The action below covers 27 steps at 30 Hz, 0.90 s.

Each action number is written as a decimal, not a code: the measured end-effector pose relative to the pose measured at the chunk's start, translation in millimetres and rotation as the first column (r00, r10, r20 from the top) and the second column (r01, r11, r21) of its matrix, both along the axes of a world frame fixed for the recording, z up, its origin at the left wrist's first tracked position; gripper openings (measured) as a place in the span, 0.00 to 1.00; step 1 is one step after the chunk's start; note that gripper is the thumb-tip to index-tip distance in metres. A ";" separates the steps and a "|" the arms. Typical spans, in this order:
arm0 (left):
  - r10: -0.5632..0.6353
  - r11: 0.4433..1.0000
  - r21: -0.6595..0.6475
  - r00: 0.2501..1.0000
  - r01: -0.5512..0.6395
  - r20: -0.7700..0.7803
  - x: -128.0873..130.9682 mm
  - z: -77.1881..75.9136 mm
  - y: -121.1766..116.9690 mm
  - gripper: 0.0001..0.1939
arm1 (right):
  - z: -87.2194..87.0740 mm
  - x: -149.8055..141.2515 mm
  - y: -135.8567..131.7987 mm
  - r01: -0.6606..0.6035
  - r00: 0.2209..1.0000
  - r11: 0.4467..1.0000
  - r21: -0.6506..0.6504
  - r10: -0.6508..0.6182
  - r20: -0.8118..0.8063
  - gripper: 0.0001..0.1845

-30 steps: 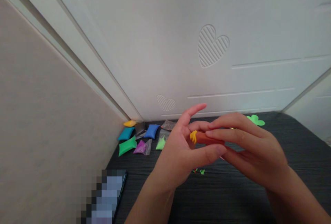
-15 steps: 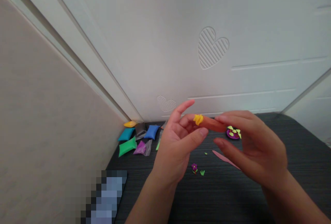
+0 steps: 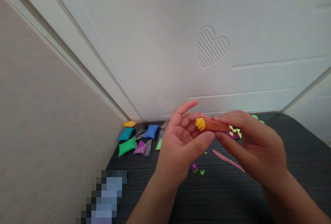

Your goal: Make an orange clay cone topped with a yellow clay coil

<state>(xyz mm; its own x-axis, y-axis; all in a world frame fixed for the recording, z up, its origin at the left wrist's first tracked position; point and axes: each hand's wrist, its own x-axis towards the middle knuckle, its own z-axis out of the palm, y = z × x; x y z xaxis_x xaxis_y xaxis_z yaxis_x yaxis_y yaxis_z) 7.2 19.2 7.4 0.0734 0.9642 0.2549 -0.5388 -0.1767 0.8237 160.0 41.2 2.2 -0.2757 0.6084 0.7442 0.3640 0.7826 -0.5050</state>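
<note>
A reddish-brown clay roll (image 3: pixel 216 125) with a frilly yellow clay tip (image 3: pixel 200 123) is held up above the table. My left hand (image 3: pixel 182 141) grips it between thumb and fingers near the yellow end, with one finger raised. Thumb and fingertips of my right hand (image 3: pixel 252 143) pinch the roll's middle. Below the hands lie a small purple clay flower (image 3: pixel 194 166) and a green leaf-shaped piece (image 3: pixel 202 172). A pink clay knife (image 3: pixel 227 160) rests near my right hand. Partly behind the roll, a purple dish (image 3: pixel 233 134) holds pale yellow pieces.
At the back left lie several clay packets, among them a green one (image 3: pixel 127 146), a blue one (image 3: pixel 151 131) and a purple one (image 3: pixel 141 147). A blurred-out device (image 3: pixel 107 196) sits at the left edge. A white panel with hearts (image 3: pixel 165 62) rises behind the dark table (image 3: pixel 214 200).
My right thumb has closed up onto the clay roll, which now points its yellow end more toward me. My left hand has shifted slightly right.
</note>
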 end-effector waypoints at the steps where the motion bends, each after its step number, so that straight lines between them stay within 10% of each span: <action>1: 0.027 1.000 -0.004 1.000 -0.027 -0.001 0.6 0.0 -0.3 0.26 | 0.3 -0.8 -0.1 0.003 1.000 1.000 0.008 -0.003 0.003 0.18; 27: 0.127 0.981 -0.164 0.980 -0.102 0.155 5.8 -0.2 7.2 0.34 | -12.8 -20.0 3.6 0.195 0.980 0.961 0.195 -0.184 -0.074 0.17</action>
<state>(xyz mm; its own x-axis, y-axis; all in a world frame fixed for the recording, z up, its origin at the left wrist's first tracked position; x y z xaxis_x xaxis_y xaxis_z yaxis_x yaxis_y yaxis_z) 13.0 26.4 7.1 -0.0703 0.9923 0.1018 -0.6527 -0.1230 0.7476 140.0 44.8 -10.6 -0.1257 0.4824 0.8669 0.4919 0.7891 -0.3678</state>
